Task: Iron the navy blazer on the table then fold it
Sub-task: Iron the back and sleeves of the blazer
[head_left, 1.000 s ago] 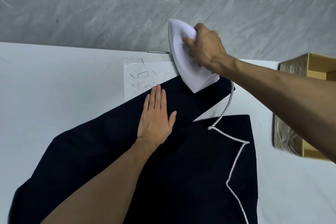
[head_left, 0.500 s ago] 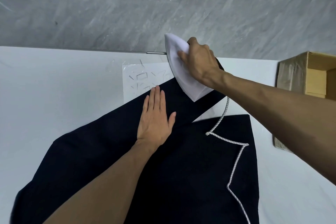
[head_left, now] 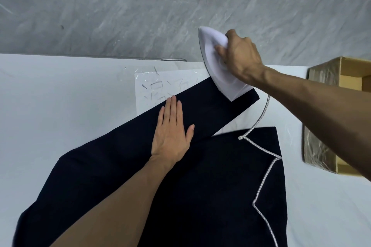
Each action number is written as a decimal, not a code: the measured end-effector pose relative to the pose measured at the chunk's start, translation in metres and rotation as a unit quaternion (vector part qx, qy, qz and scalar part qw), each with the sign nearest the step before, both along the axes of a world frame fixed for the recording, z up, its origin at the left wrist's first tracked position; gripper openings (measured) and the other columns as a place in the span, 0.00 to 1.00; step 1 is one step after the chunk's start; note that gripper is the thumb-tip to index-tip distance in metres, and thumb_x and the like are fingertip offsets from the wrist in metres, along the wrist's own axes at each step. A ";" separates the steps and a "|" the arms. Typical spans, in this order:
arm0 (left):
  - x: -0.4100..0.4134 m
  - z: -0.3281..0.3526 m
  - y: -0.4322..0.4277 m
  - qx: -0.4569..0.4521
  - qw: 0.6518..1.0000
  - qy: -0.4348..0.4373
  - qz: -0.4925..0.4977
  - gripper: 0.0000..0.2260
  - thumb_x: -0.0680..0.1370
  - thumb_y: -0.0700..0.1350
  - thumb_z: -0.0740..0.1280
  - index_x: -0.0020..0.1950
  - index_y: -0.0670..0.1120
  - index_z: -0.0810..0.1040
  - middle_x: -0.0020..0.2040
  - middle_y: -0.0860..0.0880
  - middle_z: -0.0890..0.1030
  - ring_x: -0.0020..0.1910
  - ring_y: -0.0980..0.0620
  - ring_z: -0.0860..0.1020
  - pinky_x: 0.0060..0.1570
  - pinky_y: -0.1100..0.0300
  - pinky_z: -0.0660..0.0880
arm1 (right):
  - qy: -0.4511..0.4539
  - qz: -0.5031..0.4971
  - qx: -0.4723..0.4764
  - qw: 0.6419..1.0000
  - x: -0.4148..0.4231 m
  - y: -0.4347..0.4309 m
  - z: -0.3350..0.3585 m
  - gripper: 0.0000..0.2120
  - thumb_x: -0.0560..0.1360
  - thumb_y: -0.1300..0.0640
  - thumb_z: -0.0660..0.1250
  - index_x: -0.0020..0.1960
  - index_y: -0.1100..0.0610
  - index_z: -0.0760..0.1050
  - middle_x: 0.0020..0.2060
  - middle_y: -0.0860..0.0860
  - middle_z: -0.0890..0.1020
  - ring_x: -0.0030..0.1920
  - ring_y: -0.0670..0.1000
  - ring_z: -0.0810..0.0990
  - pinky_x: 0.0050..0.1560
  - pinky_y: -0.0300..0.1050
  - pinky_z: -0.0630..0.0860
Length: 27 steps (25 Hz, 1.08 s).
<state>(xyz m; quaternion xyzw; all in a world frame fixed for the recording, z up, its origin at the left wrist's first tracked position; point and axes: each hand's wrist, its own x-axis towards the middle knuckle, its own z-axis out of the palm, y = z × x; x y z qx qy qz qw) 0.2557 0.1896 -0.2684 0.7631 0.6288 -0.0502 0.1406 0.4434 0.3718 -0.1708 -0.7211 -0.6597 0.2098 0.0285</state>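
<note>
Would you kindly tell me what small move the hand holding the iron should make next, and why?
Probably the right hand should draw the iron back down the sleeve toward the left hand. The iron sits at the cuff end, its nose past the table's far edge, while the left hand presses the sleeve flat.

blazer (head_left: 200, 186): matt navy cloth | iron (head_left: 218, 70): smooth white plastic | cord (head_left: 263, 182): braided white fabric | table (head_left: 60, 96): smooth matt white | box (head_left: 315, 146): brown cardboard under glossy film
</note>
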 end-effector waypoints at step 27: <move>0.002 0.002 0.001 0.002 1.000 0.024 0.003 0.34 0.83 0.59 0.42 0.79 0.35 0.43 0.80 0.37 0.43 0.80 0.43 0.42 0.79 0.49 0.45 | -0.011 -0.027 -0.001 1.000 0.039 0.010 -0.001 0.16 0.79 0.48 0.59 0.58 0.60 0.69 0.51 0.66 0.78 0.49 0.66 0.75 0.43 0.51 0.66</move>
